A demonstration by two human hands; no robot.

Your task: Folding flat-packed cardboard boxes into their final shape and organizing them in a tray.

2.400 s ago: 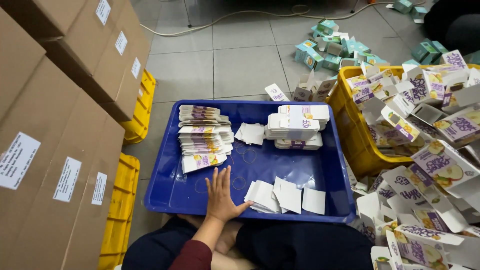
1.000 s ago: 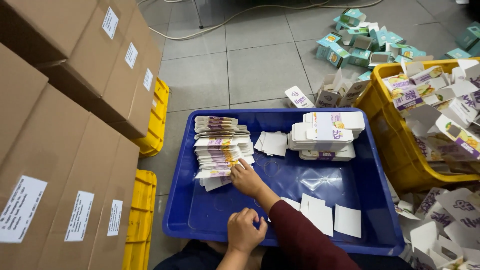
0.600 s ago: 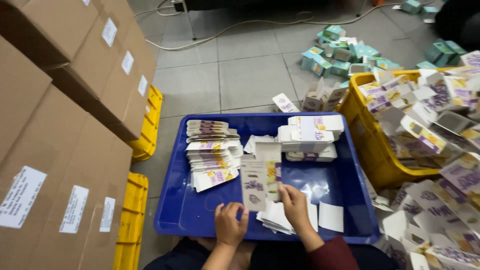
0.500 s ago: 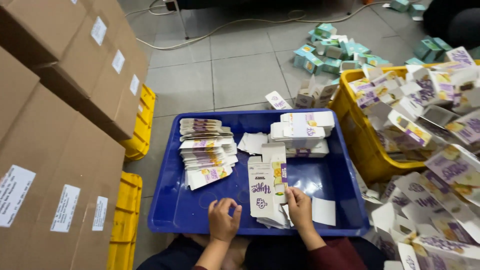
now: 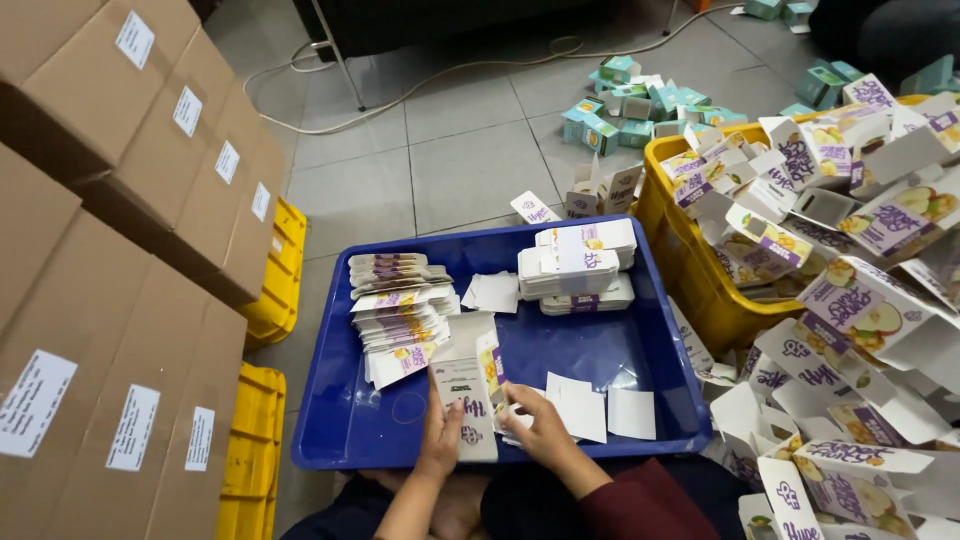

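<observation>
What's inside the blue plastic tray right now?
The blue plastic tray holds flat printed carton stacks, a banded bundle and white card pieces. The hands and held carton cover what lies beneath.

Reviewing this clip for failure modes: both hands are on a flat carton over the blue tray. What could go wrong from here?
1. The flat carton is held by the left hand and right hand at its lower part only; its tall upper part could flop or crease.
2. The leaning stack of flat cartons sits close beside it; a bump might topple it.
3. Loose white inserts lie beside the right hand and could get swept aside.
</observation>
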